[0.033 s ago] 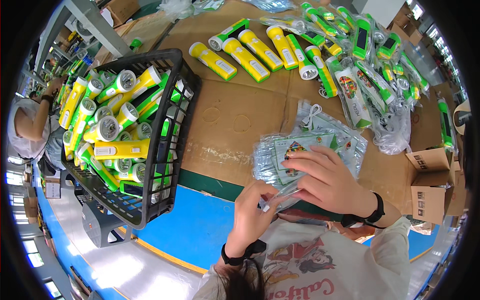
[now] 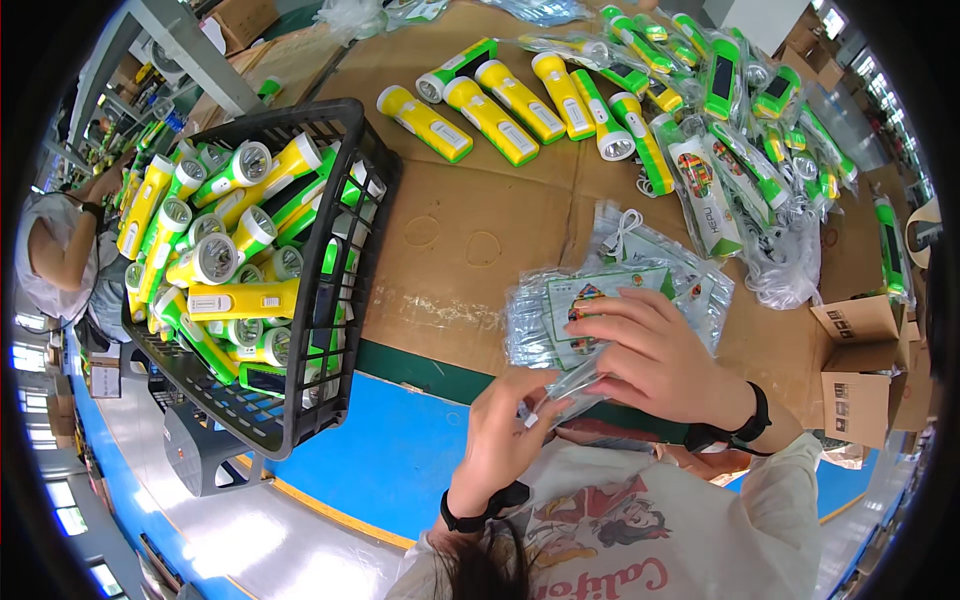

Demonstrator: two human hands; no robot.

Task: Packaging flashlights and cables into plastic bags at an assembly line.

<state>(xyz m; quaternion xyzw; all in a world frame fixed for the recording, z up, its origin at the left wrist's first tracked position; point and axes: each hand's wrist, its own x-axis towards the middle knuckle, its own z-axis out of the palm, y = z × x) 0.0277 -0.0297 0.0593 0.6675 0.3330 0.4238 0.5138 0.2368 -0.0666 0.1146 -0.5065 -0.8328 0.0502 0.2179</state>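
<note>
At the table's front edge, my left hand [image 2: 500,425] pinches a clear plastic bag [image 2: 572,392]. A small white piece, perhaps a cable end, shows by the left fingertips. My right hand [image 2: 665,360] has its fingers curled over the other side of the same bag, which is partly hidden beneath them. Behind the bag lies a stack of clear bags [image 2: 530,325] with printed cards [image 2: 562,300] on top, just beyond the right fingertips. A coiled white cable [image 2: 625,228] rests on the stack's far side.
On the left, a black crate [image 2: 345,190] is heaped with yellow and green flashlights [image 2: 245,300]. Several loose flashlights [image 2: 490,120] lie across the cardboard-covered table. Bagged flashlights [image 2: 735,165] pile up at far right, above an open carton [image 2: 860,375]. Another person [image 2: 60,240] sits at far left.
My left fingers have shifted very slightly on the bag. The person at far left has moved an arm a little. Everything else looks the same.
</note>
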